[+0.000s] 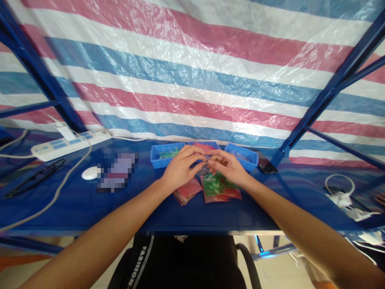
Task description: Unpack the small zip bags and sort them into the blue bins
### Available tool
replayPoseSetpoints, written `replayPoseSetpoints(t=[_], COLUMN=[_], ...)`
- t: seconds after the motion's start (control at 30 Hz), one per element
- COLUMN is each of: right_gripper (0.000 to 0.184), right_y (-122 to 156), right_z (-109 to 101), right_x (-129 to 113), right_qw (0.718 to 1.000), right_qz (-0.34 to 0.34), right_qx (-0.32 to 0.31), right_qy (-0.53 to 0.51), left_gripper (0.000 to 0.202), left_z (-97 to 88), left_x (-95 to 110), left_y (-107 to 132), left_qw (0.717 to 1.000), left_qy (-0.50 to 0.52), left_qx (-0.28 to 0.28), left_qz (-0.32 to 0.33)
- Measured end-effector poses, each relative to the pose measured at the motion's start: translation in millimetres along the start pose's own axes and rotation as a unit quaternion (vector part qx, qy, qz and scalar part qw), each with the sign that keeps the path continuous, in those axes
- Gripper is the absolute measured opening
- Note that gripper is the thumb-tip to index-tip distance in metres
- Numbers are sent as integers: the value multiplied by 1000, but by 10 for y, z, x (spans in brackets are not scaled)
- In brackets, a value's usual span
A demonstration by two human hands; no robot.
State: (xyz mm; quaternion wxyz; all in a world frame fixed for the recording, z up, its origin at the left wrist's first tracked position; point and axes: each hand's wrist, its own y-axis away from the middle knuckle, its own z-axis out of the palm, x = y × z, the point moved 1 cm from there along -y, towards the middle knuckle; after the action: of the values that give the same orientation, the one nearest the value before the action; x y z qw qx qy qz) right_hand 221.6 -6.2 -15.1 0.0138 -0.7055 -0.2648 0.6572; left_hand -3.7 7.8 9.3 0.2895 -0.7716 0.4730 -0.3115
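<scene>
My left hand [183, 165] and my right hand [226, 166] meet fingertip to fingertip over the middle of the blue table. Both have thumb and fingers drawn together, and whatever is between them is too small to make out. Red plastic bags [189, 190] lie below my left hand. Under my right hand is a heap of green pieces [214, 184] on more red bags [223, 198]. Behind the hands stand a left blue bin [159, 162] with green pieces, a middle blue bin [215, 145] with red bags, and a right blue bin [251, 163] whose contents are unclear.
A phone [267, 162] lies beside the right bin. To the left are a blurred-out purple item [118, 172], a white round case [91, 173], glasses [36, 178] and a power strip [75, 142] with cables. White cables [343, 198] and part of another person's hand [380, 198] appear at right.
</scene>
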Motion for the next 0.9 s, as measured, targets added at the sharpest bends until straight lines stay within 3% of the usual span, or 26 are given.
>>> replayPoseSetpoints(t=[0.33,0.53,0.73,0.9], right_gripper=[40,39,41,35], right_y=[-11,-12,7,16], right_z=[-45,-45,-28,-63], right_x=[56,70,-14,-63], right_qw=[999,999,993,982], right_qz=[19,20,-16,-60], right_qx=[0,16,48,49], right_qy=[25,36,106,173], left_gripper=[22,19,31,38], left_z=[23,31,80,116], left_x=[24,-7,-60,-38], left_y=[8,13,45,55], left_qw=[995,993,983,984], left_qy=[49,65,116,126], left_qx=[-13,2,11,-22], left_qz=[-90,-101,-142,-125])
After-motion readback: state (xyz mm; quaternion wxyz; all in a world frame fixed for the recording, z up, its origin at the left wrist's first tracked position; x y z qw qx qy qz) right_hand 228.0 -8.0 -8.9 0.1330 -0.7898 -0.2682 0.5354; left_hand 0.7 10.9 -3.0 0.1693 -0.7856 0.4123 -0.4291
